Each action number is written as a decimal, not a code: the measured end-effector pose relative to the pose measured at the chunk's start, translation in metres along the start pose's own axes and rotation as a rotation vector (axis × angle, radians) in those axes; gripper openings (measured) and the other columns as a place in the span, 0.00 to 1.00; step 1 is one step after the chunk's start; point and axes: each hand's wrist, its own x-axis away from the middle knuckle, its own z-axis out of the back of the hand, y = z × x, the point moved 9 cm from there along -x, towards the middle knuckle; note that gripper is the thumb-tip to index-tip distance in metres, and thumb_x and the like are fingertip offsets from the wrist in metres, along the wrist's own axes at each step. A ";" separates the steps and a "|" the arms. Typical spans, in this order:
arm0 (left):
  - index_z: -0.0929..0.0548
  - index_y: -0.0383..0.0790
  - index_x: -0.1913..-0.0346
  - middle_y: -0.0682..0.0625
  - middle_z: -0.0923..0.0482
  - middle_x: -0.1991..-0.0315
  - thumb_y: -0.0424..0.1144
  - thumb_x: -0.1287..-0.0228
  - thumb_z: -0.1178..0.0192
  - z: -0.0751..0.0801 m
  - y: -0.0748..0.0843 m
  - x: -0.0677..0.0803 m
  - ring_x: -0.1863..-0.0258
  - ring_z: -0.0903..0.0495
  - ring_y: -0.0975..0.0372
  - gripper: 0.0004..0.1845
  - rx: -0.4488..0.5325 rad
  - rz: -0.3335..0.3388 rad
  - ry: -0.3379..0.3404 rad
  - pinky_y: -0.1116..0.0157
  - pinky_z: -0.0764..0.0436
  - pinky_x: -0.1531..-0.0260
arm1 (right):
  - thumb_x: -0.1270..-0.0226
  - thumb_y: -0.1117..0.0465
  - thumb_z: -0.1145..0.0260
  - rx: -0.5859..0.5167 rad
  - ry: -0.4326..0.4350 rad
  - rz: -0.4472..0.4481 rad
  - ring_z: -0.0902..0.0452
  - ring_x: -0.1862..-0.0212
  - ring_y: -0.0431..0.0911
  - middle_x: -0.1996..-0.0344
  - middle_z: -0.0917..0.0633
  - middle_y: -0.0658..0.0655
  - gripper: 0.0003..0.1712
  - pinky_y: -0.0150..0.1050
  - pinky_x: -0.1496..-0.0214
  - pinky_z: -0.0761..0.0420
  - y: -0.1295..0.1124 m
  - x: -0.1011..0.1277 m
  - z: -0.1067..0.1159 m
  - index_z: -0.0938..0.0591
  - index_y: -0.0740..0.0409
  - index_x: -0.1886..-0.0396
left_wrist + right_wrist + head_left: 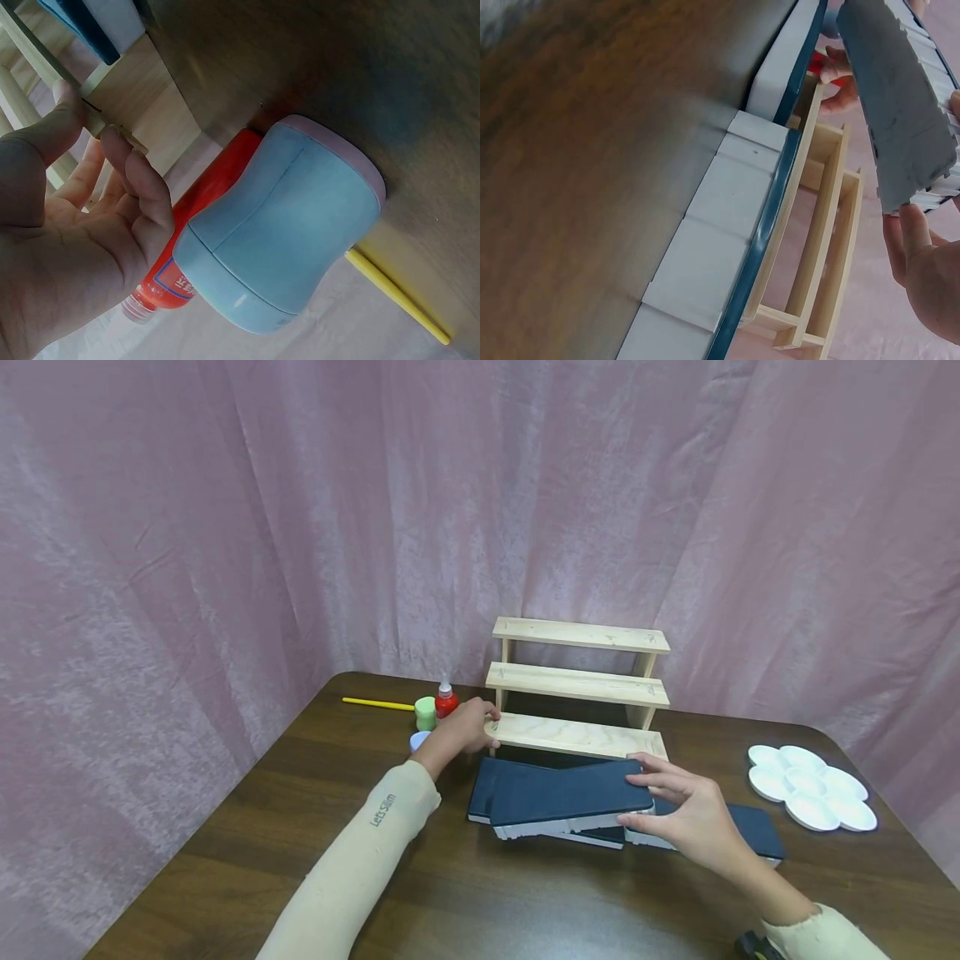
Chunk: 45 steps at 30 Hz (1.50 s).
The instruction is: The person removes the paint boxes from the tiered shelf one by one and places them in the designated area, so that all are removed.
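Observation:
My left hand (pixel 467 727) pinches the left end of the lowest plank of a three-tier wooden shelf (pixel 577 735); thumb and fingers meet at the plank's end in the left wrist view. With thumb and fingers, my right hand (pixel 693 814) grips the right end of a long dark blue-topped slab with white sides (pixel 566 793). This slab is raised and tilted, its grey underside (pixel 904 112) showing in the right wrist view. Under and beside it lie similar slabs (pixel 753 831) on the table, in front of the shelf, partly hidden by the held one and my hand.
Left of the shelf stand a red bottle (pixel 446 702), a green cup (pixel 425 714) and a light blue waisted cup (pixel 277 225), close by my left hand. A yellow stick (pixel 375 703) lies beyond them. A white flower-shaped palette (pixel 806 785) is at the right.

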 end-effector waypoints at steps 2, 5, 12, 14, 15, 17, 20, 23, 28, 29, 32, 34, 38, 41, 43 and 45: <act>0.19 0.44 0.43 0.44 0.25 0.43 0.44 0.45 0.25 0.000 0.000 0.000 0.46 0.25 0.54 0.26 0.000 -0.003 0.000 0.57 0.25 0.41 | 0.56 0.64 0.17 -0.005 -0.005 0.006 0.30 0.36 0.30 0.38 0.21 0.61 0.25 0.24 0.48 0.24 -0.001 0.001 -0.001 0.12 0.61 0.53; 0.19 0.44 0.43 0.44 0.25 0.44 0.43 0.46 0.25 0.000 0.000 0.000 0.46 0.25 0.54 0.26 0.002 -0.004 0.000 0.57 0.24 0.42 | 0.55 0.64 0.17 -0.012 -0.010 0.012 0.28 0.37 0.33 0.39 0.20 0.60 0.25 0.24 0.48 0.24 -0.003 0.003 -0.002 0.12 0.61 0.53; 0.19 0.43 0.43 0.43 0.25 0.44 0.43 0.45 0.25 0.001 0.001 0.000 0.45 0.25 0.53 0.26 -0.004 -0.010 0.006 0.57 0.25 0.41 | 0.56 0.64 0.16 -0.026 -0.016 0.021 0.25 0.39 0.34 0.39 0.20 0.59 0.25 0.24 0.47 0.24 -0.007 0.004 -0.003 0.12 0.59 0.54; 0.19 0.43 0.43 0.43 0.25 0.44 0.43 0.45 0.25 0.001 0.001 0.000 0.45 0.25 0.54 0.26 -0.005 -0.011 0.006 0.57 0.25 0.41 | 0.57 0.63 0.16 -0.025 -0.018 0.022 0.26 0.39 0.34 0.38 0.20 0.59 0.25 0.24 0.47 0.24 -0.007 0.004 -0.004 0.12 0.58 0.54; 0.19 0.43 0.43 0.43 0.25 0.44 0.43 0.45 0.25 0.001 0.000 0.000 0.45 0.25 0.54 0.26 -0.007 -0.011 0.008 0.57 0.25 0.41 | 0.57 0.63 0.16 -0.025 -0.019 0.022 0.26 0.38 0.34 0.38 0.20 0.59 0.25 0.24 0.47 0.24 -0.007 0.005 -0.004 0.12 0.58 0.54; 0.19 0.43 0.43 0.43 0.25 0.44 0.43 0.45 0.25 0.001 0.000 0.000 0.46 0.25 0.54 0.26 -0.008 -0.010 0.007 0.58 0.25 0.41 | 0.57 0.62 0.16 -0.022 -0.022 0.019 0.26 0.38 0.34 0.38 0.21 0.58 0.26 0.25 0.47 0.23 -0.007 0.005 -0.005 0.12 0.56 0.54; 0.19 0.44 0.43 0.44 0.25 0.44 0.43 0.45 0.25 0.000 0.000 -0.001 0.46 0.25 0.54 0.26 -0.008 -0.010 0.006 0.58 0.25 0.41 | 0.58 0.61 0.15 -0.019 -0.026 0.016 0.27 0.38 0.33 0.38 0.21 0.57 0.26 0.26 0.47 0.23 -0.008 0.006 -0.006 0.12 0.55 0.55; 0.19 0.44 0.43 0.44 0.25 0.44 0.43 0.45 0.25 0.000 -0.001 -0.001 0.46 0.25 0.54 0.26 -0.006 -0.006 0.006 0.58 0.25 0.41 | 0.58 0.61 0.15 -0.016 -0.032 0.023 0.26 0.38 0.34 0.38 0.20 0.56 0.26 0.26 0.47 0.23 -0.009 0.007 -0.007 0.12 0.55 0.54; 0.19 0.44 0.44 0.44 0.25 0.44 0.44 0.45 0.25 0.000 -0.001 0.000 0.46 0.25 0.54 0.25 -0.007 -0.004 0.010 0.58 0.24 0.42 | 0.59 0.63 0.15 -0.016 -0.033 0.047 0.26 0.37 0.35 0.39 0.20 0.57 0.26 0.25 0.47 0.23 -0.011 0.009 -0.009 0.12 0.56 0.54; 0.19 0.44 0.44 0.44 0.25 0.44 0.43 0.45 0.25 0.000 -0.001 0.000 0.46 0.25 0.54 0.25 -0.007 -0.004 0.009 0.57 0.24 0.42 | 0.59 0.63 0.15 -0.016 -0.033 0.048 0.26 0.37 0.35 0.39 0.19 0.57 0.26 0.25 0.47 0.23 -0.011 0.009 -0.010 0.12 0.56 0.54; 0.19 0.44 0.44 0.44 0.25 0.44 0.43 0.45 0.25 0.000 -0.001 0.001 0.47 0.25 0.54 0.25 -0.004 -0.003 0.008 0.57 0.24 0.42 | 0.58 0.62 0.15 -0.016 -0.038 0.050 0.27 0.37 0.35 0.39 0.19 0.57 0.26 0.25 0.47 0.23 -0.012 0.010 -0.011 0.12 0.56 0.54; 0.19 0.44 0.44 0.44 0.25 0.44 0.43 0.45 0.25 0.000 -0.001 0.001 0.47 0.25 0.54 0.25 -0.004 -0.005 0.008 0.57 0.24 0.43 | 0.59 0.61 0.15 -0.016 -0.045 0.042 0.27 0.37 0.36 0.39 0.19 0.57 0.26 0.26 0.47 0.23 -0.012 0.010 -0.013 0.12 0.55 0.54; 0.18 0.44 0.44 0.44 0.25 0.44 0.43 0.44 0.25 0.001 0.000 0.001 0.47 0.25 0.54 0.25 -0.007 -0.012 0.011 0.57 0.24 0.42 | 0.58 0.59 0.15 -0.009 -0.057 0.040 0.26 0.37 0.37 0.39 0.19 0.55 0.26 0.26 0.47 0.23 -0.013 0.011 -0.016 0.11 0.54 0.54; 0.18 0.44 0.44 0.44 0.25 0.44 0.43 0.44 0.25 0.001 0.000 0.001 0.46 0.25 0.54 0.25 -0.008 -0.015 0.012 0.58 0.25 0.42 | 0.58 0.59 0.15 -0.002 -0.057 0.043 0.25 0.37 0.37 0.40 0.19 0.52 0.26 0.27 0.47 0.23 -0.015 0.012 -0.017 0.11 0.54 0.55; 0.18 0.44 0.44 0.44 0.25 0.43 0.43 0.44 0.25 0.001 0.000 0.001 0.46 0.25 0.54 0.25 -0.009 -0.015 0.011 0.58 0.25 0.41 | 0.58 0.59 0.15 -0.002 -0.055 0.044 0.25 0.38 0.37 0.40 0.19 0.51 0.26 0.27 0.47 0.23 -0.017 0.012 -0.017 0.11 0.54 0.55; 0.18 0.44 0.44 0.44 0.25 0.43 0.43 0.44 0.25 0.001 0.000 0.001 0.46 0.25 0.54 0.25 -0.009 -0.015 0.010 0.58 0.25 0.41 | 0.59 0.60 0.15 0.000 -0.052 0.045 0.25 0.38 0.36 0.40 0.19 0.53 0.26 0.27 0.47 0.23 -0.019 0.013 -0.018 0.11 0.54 0.55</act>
